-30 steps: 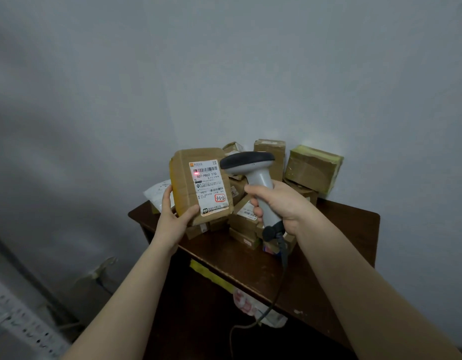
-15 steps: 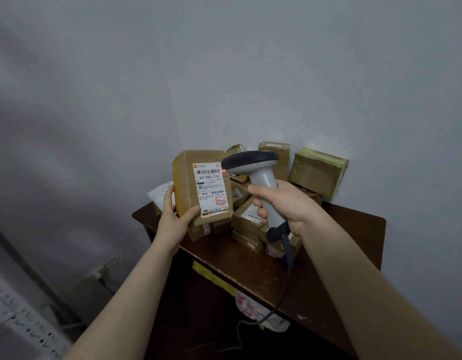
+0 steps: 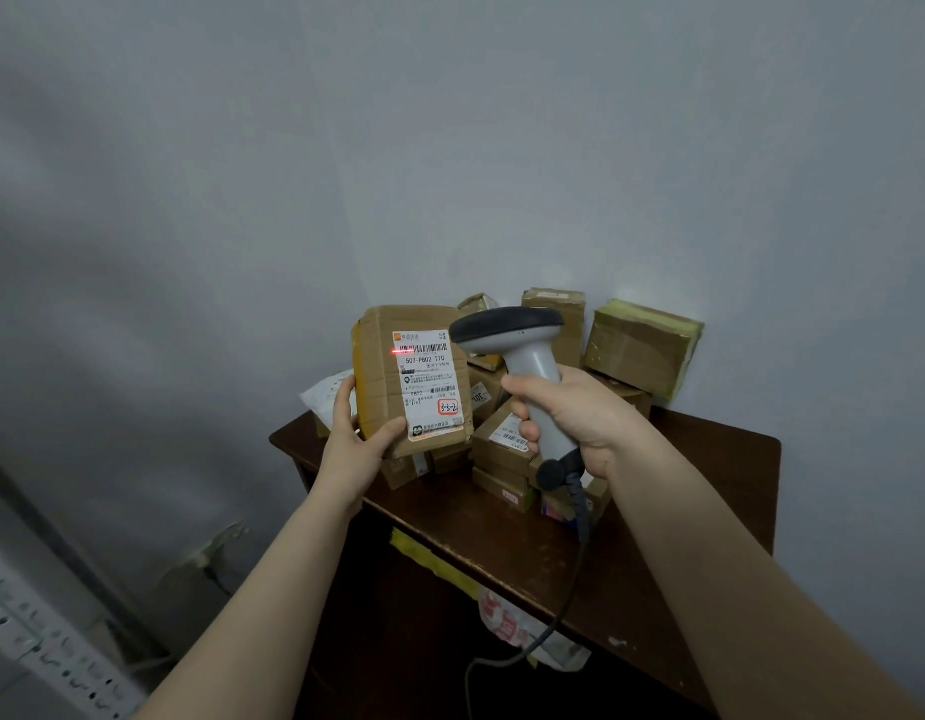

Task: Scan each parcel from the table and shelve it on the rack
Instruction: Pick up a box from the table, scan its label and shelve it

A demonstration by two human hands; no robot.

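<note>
Parcel (image 3: 382, 376) was up in the air above the left front corner of the table (image 3: 502, 537), held upright with its white label (image 3: 429, 387) facing the camera. Left hand (image 3: 356, 444) gripped it at the bottom-left corner, thumb pressed across the front and fingers wrapped round the back edge. And there was the red scan line (image 3: 402, 350), landing on the left end of the top barcode!

Right hand (image 3: 569, 413) had the grey scanner (image 3: 527, 356) above the middle of the table, fingers curled tight round the handle. The dark head sat just beside the parcel's right edge. Its cable (image 3: 569, 600) dropped from the handle's base past the table's front edge.

Behind, a pile of cardboard boxes (image 3: 502, 444) sat on the table against the wall, with a yellow-taped box (image 3: 642, 345) on top at the table's back right. A white-and-red plastic bag (image 3: 507, 623) hung beneath the table's front edge. Low down, off to the table's left, a pale perforated metal rail (image 3: 29, 631) showed, blurred.
</note>
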